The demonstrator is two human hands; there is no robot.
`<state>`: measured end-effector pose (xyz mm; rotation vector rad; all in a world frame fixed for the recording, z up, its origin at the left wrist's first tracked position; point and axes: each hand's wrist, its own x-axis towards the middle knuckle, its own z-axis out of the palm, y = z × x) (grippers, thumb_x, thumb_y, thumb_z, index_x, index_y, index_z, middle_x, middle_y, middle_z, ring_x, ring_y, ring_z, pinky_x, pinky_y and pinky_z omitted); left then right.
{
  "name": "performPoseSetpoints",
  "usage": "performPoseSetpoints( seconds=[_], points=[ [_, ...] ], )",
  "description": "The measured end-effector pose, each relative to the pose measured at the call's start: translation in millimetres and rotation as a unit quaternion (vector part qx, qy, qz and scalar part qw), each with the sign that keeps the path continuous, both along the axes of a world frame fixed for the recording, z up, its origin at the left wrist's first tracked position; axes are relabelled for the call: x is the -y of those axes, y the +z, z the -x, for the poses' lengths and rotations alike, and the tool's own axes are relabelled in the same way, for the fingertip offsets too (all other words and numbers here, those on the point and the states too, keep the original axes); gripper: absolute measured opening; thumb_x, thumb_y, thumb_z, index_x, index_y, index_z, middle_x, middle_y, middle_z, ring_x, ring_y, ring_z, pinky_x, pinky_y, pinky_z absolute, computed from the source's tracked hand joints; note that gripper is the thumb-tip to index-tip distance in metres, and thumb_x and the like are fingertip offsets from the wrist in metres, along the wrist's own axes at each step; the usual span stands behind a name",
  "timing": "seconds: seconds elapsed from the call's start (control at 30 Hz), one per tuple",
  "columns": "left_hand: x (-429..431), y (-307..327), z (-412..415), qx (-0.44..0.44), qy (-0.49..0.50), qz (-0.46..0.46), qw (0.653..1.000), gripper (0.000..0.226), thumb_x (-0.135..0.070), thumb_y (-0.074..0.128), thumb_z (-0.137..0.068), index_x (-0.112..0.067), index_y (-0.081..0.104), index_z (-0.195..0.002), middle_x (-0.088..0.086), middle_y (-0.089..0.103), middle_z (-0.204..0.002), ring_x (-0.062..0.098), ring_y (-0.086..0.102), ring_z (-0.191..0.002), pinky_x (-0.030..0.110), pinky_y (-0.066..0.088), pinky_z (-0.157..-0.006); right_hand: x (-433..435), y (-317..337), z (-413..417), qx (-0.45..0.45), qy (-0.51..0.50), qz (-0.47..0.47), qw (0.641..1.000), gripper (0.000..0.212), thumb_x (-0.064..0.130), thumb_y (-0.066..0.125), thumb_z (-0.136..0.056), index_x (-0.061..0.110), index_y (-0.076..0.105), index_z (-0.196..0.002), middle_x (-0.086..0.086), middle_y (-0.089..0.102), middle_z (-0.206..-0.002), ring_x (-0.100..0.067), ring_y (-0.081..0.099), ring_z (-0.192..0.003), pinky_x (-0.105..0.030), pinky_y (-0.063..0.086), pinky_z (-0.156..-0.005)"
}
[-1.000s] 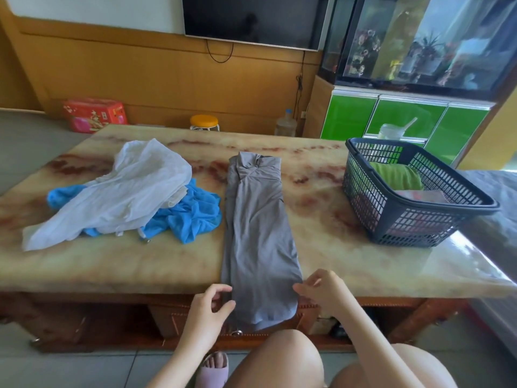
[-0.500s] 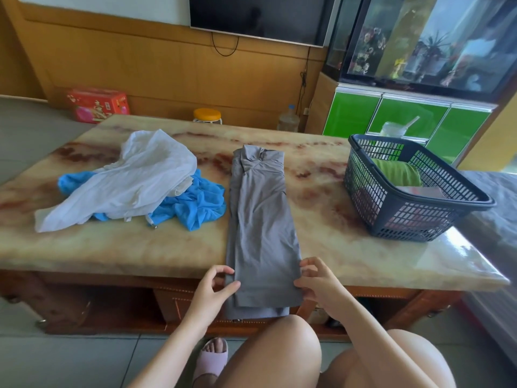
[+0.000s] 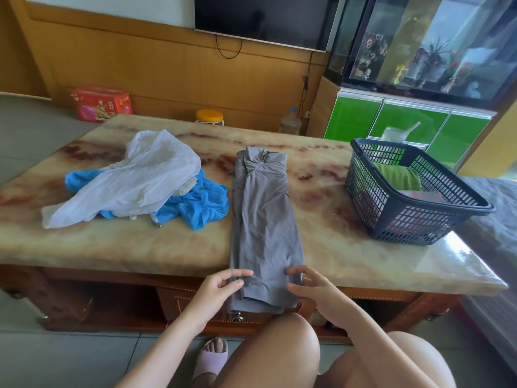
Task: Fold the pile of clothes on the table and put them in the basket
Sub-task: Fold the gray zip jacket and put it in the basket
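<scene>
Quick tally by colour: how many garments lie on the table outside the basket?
White: 1, the white garment
Blue: 1, the blue garment, partly under the white one
Grey: 1, the grey garment, laid out long
Total: 3 on the table, outside the basket

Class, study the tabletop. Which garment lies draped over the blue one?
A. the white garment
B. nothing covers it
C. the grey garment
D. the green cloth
A: the white garment is draped across the blue garment; the grey garment lies apart as a long strip, and the green cloth sits inside the basket.
</scene>
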<state>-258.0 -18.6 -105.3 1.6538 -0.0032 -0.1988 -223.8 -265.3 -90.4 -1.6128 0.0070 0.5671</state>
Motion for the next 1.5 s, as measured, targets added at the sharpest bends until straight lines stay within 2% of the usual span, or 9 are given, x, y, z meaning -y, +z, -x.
performPoseSetpoints(
  seconds=[0.2, 0.47, 0.63, 0.7, 0.9, 1.03, 1.2, 1.3, 1.5],
  points=[
    [-3.8, 10.1, 1.9, -0.022, 0.020, -0.003, 1.000, 0.021, -0.017, 0.056, -0.092, -0.027, 0.074, -0.098, -0.014, 0.070, -0.103, -0.004, 0.060, -0.098, 0.017, 0.045, -0.081, 0.1, 16.3, -1.9, -0.009, 0.003, -0.091, 0.996, 0.056, 0.024, 0.091, -0.053, 0.010, 0.067, -0.101, -0.009, 0.064, -0.103, -0.025, 0.064, -0.089, -0.029, 0.055, -0.066],
    [-2.7, 38.6, -21.8, -0.095, 0.012, 0.140, 0.986, 0.020, -0.008, 0.052, -0.093, -0.002, 0.070, -0.101, 0.017, 0.068, -0.098, 0.022, 0.068, -0.078, 0.026, 0.057, -0.063, 3.0, 41.5, -13.9, -0.045, -0.024, -0.116, 0.992, 0.040, 0.008, 0.069, -0.074, 0.000, 0.065, -0.113, -0.021, 0.067, -0.109, -0.025, 0.068, -0.090, -0.026, 0.057, -0.070],
    [-6.8, 63.7, -67.9, -0.200, 0.078, 0.400, 0.891, 0.025, -0.009, 0.045, -0.095, 0.010, 0.061, -0.098, 0.027, 0.065, -0.104, 0.032, 0.070, -0.087, 0.034, 0.059, -0.070, -9.6, 59.6, -60.4, -0.157, -0.084, -0.305, 0.935, 0.051, -0.001, 0.086, -0.054, -0.017, 0.064, -0.098, -0.031, 0.062, -0.113, -0.034, 0.068, -0.095, -0.032, 0.060, -0.070],
    [-6.1, 67.5, -87.9, -0.212, 0.100, 0.422, 0.876, 0.027, -0.003, 0.040, -0.092, 0.011, 0.052, -0.112, 0.032, 0.057, -0.119, 0.038, 0.062, -0.105, 0.040, 0.055, -0.084, -18.5, 61.5, -78.0, -0.180, -0.125, -0.318, 0.923, 0.030, -0.011, 0.067, -0.069, -0.014, 0.061, -0.098, -0.033, 0.053, -0.124, -0.043, 0.063, -0.103, -0.041, 0.058, -0.077],
    [4.9, 45.4, -112.9, -0.176, 0.120, 0.269, 0.939, 0.063, 0.007, 0.043, -0.088, -0.009, 0.021, -0.145, 0.025, 0.047, -0.135, 0.031, 0.053, -0.118, 0.039, 0.044, -0.098, -24.6, 42.2, -96.0, -0.144, -0.145, -0.184, 0.962, 0.059, -0.005, 0.047, -0.093, 0.008, 0.024, -0.147, -0.025, 0.042, -0.138, -0.037, 0.063, -0.103, -0.042, 0.057, -0.077],
    [3.7, 25.0, -102.5, -0.019, 0.042, 0.040, 0.998, 0.087, -0.003, 0.058, -0.089, -0.033, 0.002, -0.148, -0.006, 0.048, -0.135, 0.006, 0.046, -0.124, 0.008, 0.042, -0.087, -29.8, 32.3, -86.8, 0.088, -0.041, 0.088, 0.991, 0.045, 0.002, 0.055, -0.091, 0.016, 0.048, -0.133, -0.006, 0.062, -0.118, -0.020, 0.062, -0.108, -0.028, 0.054, -0.082],
    [-8.2, -1.3, -100.4, 0.153, -0.093, -0.269, 0.946, 0.084, -0.055, 0.065, -0.071, -0.036, 0.027, -0.143, -0.023, 0.021, -0.148, -0.010, 0.014, -0.137, 0.018, 0.020, -0.114, -25.4, 18.2, -90.5, 0.415, 0.159, 0.451, 0.774, 0.064, 0.043, 0.065, -0.085, 0.040, 0.035, -0.141, 0.018, 0.017, -0.154, -0.013, 0.010, -0.139, -0.029, 0.014, -0.109],
    [-9.3, -6.9, -108.2, 0.193, -0.093, -0.306, 0.928, 0.086, -0.063, 0.058, -0.067, -0.034, 0.030, -0.142, -0.024, 0.018, -0.147, -0.010, 0.008, -0.138, 0.022, 0.013, -0.116, -21.6, 15.8, -106.8, 0.467, 0.206, 0.430, 0.745, 0.083, 0.042, 0.066, -0.083, 0.039, 0.014, -0.148, 0.022, -0.010, -0.154, -0.005, -0.025, -0.141, -0.023, -0.012, -0.111],
    [-16.1, -3.0, -121.0, 0.226, -0.092, -0.340, 0.908, 0.070, -0.046, 0.066, -0.079, -0.036, 0.035, -0.141, -0.025, 0.020, -0.148, -0.010, 0.008, -0.138, 0.014, 0.007, -0.111, -8.3, 8.2, -122.0, 0.418, 0.233, 0.488, 0.730, 0.081, 0.078, 0.036, -0.075, 0.046, 0.010, -0.145, 0.029, 0.008, -0.147, 0.001, -0.011, -0.141, -0.039, -0.003, -0.119]
  ],
)
